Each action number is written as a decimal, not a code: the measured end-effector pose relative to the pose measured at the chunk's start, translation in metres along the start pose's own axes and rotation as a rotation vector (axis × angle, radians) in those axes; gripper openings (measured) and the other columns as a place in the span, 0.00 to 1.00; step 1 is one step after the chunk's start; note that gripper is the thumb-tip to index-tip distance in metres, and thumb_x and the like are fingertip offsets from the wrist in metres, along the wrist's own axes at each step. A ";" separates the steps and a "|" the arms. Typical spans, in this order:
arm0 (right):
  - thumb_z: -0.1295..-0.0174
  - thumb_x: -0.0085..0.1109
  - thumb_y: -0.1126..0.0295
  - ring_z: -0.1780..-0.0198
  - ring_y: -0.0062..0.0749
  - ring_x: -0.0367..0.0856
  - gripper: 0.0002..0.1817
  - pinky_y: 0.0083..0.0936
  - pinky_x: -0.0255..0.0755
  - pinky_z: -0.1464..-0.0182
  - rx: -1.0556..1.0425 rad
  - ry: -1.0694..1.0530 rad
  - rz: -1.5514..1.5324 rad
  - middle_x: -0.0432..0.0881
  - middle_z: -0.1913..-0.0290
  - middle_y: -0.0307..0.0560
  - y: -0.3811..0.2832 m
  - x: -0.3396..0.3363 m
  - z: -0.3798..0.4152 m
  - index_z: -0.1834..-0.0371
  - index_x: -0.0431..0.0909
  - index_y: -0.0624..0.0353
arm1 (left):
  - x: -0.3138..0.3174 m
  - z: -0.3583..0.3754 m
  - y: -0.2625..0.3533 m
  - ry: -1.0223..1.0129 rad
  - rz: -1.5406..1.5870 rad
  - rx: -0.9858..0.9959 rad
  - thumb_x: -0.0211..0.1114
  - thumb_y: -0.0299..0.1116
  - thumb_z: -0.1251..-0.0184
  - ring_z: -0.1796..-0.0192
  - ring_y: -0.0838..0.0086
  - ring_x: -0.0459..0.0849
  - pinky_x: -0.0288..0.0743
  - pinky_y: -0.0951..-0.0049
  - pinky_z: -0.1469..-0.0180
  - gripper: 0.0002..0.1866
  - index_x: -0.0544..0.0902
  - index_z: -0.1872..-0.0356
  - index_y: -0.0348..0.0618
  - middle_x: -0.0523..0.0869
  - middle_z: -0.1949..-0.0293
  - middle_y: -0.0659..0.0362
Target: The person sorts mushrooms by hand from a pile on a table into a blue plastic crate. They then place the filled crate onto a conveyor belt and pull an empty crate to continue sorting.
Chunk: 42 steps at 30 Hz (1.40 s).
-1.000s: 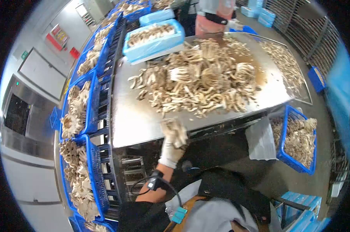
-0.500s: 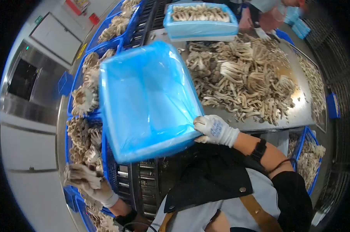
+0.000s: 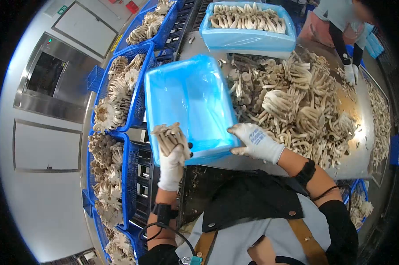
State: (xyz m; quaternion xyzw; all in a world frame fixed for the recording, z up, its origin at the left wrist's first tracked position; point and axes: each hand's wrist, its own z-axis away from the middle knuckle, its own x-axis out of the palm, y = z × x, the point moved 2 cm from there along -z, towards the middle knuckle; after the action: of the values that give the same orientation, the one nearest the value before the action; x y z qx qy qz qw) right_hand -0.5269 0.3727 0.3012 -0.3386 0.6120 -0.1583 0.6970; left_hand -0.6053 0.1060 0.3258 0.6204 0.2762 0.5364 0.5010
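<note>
The left hand [image 3: 171,168] grasps a mushroom bunch [image 3: 167,137] left of frame centre; the right hand [image 3: 257,142] touches the blue-lined box [image 3: 195,104] (grip cannot be determined).

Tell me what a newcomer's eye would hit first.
Probably the bright blue box, mid-picture, with the left hand gripping a mushroom bunch at its near left corner and the right hand at its near right. Next, perhaps, the mushroom heap spread over the metal table, right of the box.
</note>
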 end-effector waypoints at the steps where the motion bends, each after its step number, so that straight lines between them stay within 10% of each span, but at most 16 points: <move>1: 0.41 0.66 0.48 0.35 0.48 0.73 0.42 0.40 0.71 0.39 0.091 0.009 -0.337 0.72 0.35 0.60 -0.003 -0.009 -0.006 0.29 0.63 0.61 | 0.006 0.001 -0.015 0.040 0.044 -0.036 0.63 0.21 0.41 0.43 0.70 0.78 0.80 0.68 0.45 0.38 0.59 0.30 0.53 0.73 0.40 0.57; 3: 0.37 0.64 0.49 0.30 0.51 0.68 0.50 0.41 0.63 0.30 0.177 -0.004 -0.846 0.64 0.29 0.69 -0.011 -0.012 -0.026 0.23 0.46 0.66 | 0.022 0.004 -0.043 0.085 0.175 -0.086 0.62 0.23 0.34 0.45 0.71 0.79 0.79 0.70 0.46 0.35 0.58 0.29 0.56 0.73 0.42 0.60; 5: 0.37 0.62 0.45 0.29 0.55 0.67 0.53 0.41 0.63 0.30 0.105 -0.151 -0.715 0.60 0.27 0.70 -0.012 0.018 -0.065 0.22 0.42 0.66 | 0.038 0.008 -0.071 0.276 0.153 -0.062 0.63 0.34 0.32 0.42 0.69 0.77 0.76 0.65 0.42 0.34 0.58 0.26 0.53 0.74 0.38 0.60; 13: 0.34 0.57 0.50 0.29 0.52 0.65 0.38 0.40 0.66 0.34 0.052 -0.788 -0.490 0.64 0.29 0.62 -0.045 0.052 -0.163 0.30 0.57 0.65 | 0.021 -0.008 -0.077 0.337 0.738 -0.086 0.49 0.69 0.31 0.38 0.60 0.75 0.66 0.53 0.34 0.39 0.69 0.32 0.48 0.78 0.39 0.51; 18: 0.36 0.60 0.58 0.34 0.44 0.71 0.29 0.34 0.68 0.38 0.069 -1.007 -0.487 0.72 0.34 0.56 0.013 0.095 -0.198 0.37 0.68 0.62 | 0.000 -0.019 -0.050 0.038 0.369 -0.677 0.53 0.68 0.32 0.37 0.60 0.70 0.58 0.53 0.30 0.44 0.60 0.27 0.44 0.72 0.36 0.53; 21: 0.40 0.65 0.58 0.35 0.41 0.72 0.29 0.32 0.66 0.38 -0.030 -1.193 0.021 0.75 0.34 0.53 0.050 0.142 -0.204 0.38 0.73 0.60 | -0.042 -0.014 -0.004 -0.245 0.120 -0.949 0.56 0.67 0.34 0.30 0.53 0.69 0.64 0.60 0.30 0.51 0.52 0.23 0.36 0.67 0.30 0.38; 26: 0.45 0.68 0.54 0.44 0.41 0.79 0.29 0.37 0.70 0.41 0.347 -1.270 0.056 0.81 0.40 0.46 0.024 0.112 -0.202 0.40 0.80 0.53 | -0.067 -0.078 0.004 -0.283 -0.596 -0.552 0.52 0.46 0.22 0.38 0.63 0.77 0.72 0.66 0.37 0.34 0.58 0.26 0.30 0.75 0.35 0.44; 33: 0.33 0.53 0.55 0.44 0.48 0.81 0.21 0.41 0.72 0.43 0.205 -0.673 0.073 0.84 0.45 0.53 0.027 0.161 -0.168 0.46 0.83 0.55 | -0.060 -0.146 -0.121 -0.751 -0.954 -0.344 0.50 0.43 0.24 0.48 0.52 0.82 0.73 0.63 0.42 0.22 0.77 0.42 0.37 0.84 0.51 0.42; 34: 0.33 0.52 0.53 0.43 0.51 0.80 0.25 0.42 0.72 0.42 0.238 -0.969 0.213 0.81 0.41 0.53 0.029 0.164 -0.176 0.39 0.78 0.56 | -0.058 -0.151 -0.138 -0.900 -1.015 -0.352 0.50 0.42 0.24 0.47 0.50 0.82 0.73 0.62 0.43 0.21 0.78 0.42 0.37 0.84 0.51 0.41; 35: 0.34 0.53 0.52 0.42 0.52 0.79 0.27 0.43 0.71 0.41 0.278 -0.969 0.240 0.80 0.40 0.55 0.019 0.143 -0.173 0.36 0.75 0.56 | -0.066 -0.147 -0.152 -1.085 -1.145 0.062 0.48 0.40 0.24 0.46 0.44 0.80 0.74 0.58 0.44 0.19 0.77 0.43 0.39 0.84 0.52 0.40; 36: 0.34 0.53 0.51 0.42 0.54 0.78 0.30 0.43 0.70 0.41 0.313 -0.970 0.262 0.79 0.39 0.56 -0.001 0.115 -0.167 0.34 0.71 0.57 | -0.064 -0.147 -0.153 -1.132 -1.154 -0.065 0.48 0.40 0.24 0.45 0.45 0.80 0.74 0.58 0.44 0.19 0.77 0.43 0.40 0.84 0.52 0.41; 38: 0.34 0.53 0.49 0.42 0.53 0.78 0.31 0.43 0.70 0.40 0.243 -0.769 -0.060 0.79 0.40 0.59 -0.025 0.056 -0.139 0.33 0.71 0.58 | -0.062 -0.141 -0.149 -1.215 -1.177 -0.338 0.47 0.39 0.23 0.45 0.46 0.81 0.74 0.58 0.44 0.18 0.77 0.42 0.41 0.84 0.52 0.41; 42: 0.31 0.57 0.52 0.41 0.41 0.78 0.30 0.33 0.72 0.40 0.207 -0.129 -0.612 0.79 0.43 0.56 0.028 -0.027 -0.073 0.34 0.70 0.62 | -0.073 -0.114 -0.145 -1.151 -1.182 -0.077 0.47 0.38 0.24 0.46 0.48 0.81 0.75 0.57 0.44 0.18 0.80 0.45 0.42 0.84 0.49 0.42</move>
State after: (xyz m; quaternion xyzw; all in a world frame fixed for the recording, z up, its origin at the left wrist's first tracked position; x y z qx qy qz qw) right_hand -0.6083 0.3901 0.3013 -0.4436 0.4169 -0.4000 0.6851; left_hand -0.7040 0.1289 0.1553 0.5329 0.2385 -0.2085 0.7847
